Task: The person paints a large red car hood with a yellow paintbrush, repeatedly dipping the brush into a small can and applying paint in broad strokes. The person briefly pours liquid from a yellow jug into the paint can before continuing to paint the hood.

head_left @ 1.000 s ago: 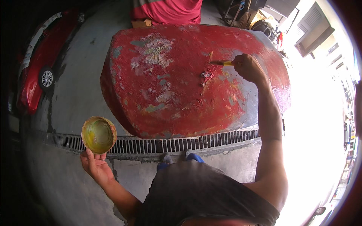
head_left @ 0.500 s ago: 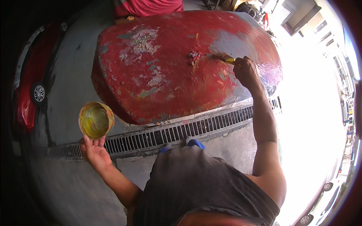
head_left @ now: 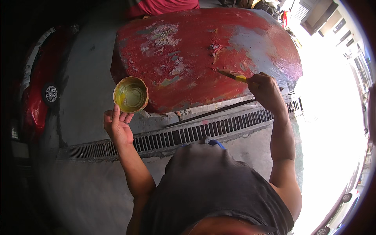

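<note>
Left hand: the left hand point(head_left: 120, 127) grips the bowl from the near side, thumb up against the wall, other fingers curled below.
Bowl: the round bowl point(head_left: 140, 93) overlaps the panel's near left edge in view; yellowish smears coat its inside; mouth faces the camera.
Right hand: the right hand point(head_left: 265, 89) is closed in a fist round the handle, over the panel's near right part.
Tool: the yellow-handled tool point(head_left: 237, 77) points left, its dark end at or just above the red surface; contact cannot be told.
Panel: the broad red panel point(head_left: 192, 86) lies beyond the person, bubbled pale patches far left, bare grey area to the right, a small crumpled clump of coating near the middle.
Paper: a printed sheet point(head_left: 211, 107) shows along the panel's near edge.
Grate: the drain grate point(head_left: 188, 136) crosses the floor nearer the person.
Left background: a red car point(head_left: 41, 84) stands well apart from the panel.
</note>
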Motion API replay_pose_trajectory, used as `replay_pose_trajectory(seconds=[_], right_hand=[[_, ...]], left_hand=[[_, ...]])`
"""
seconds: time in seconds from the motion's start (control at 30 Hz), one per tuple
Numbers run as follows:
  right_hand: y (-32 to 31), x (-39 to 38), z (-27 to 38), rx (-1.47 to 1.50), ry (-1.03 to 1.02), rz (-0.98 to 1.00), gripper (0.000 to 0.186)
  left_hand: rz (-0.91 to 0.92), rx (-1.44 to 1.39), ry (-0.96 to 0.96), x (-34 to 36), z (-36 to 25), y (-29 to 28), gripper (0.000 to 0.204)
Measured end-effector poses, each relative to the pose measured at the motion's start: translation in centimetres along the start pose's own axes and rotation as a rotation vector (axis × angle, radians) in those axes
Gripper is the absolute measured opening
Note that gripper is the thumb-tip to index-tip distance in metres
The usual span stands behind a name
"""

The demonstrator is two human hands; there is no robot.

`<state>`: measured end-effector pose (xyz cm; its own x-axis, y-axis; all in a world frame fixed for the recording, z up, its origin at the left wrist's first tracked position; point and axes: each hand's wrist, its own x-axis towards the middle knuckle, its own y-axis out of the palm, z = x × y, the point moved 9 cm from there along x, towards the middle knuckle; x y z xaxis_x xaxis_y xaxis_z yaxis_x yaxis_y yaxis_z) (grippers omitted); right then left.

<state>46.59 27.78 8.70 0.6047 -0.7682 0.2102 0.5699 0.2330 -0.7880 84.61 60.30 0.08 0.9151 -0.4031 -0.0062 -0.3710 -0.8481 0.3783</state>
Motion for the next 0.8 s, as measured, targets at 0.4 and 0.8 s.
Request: replay_pose_trajectory(seconds=[0.4, 0.8], right_hand=[[0.2, -2.1, 14.9, 0.139, -0.516, 0.009, 0.029], [7.0, -1.6, 15.7, -0.282, -0.872, -0.028, 0.047]], left_hand=[[0.294, 0.013, 0.085, 0.4, 2.0, 9.1, 0.045], [0.534, 0.027, 0.111, -1.3, 2.0, 13.2, 0.037]])
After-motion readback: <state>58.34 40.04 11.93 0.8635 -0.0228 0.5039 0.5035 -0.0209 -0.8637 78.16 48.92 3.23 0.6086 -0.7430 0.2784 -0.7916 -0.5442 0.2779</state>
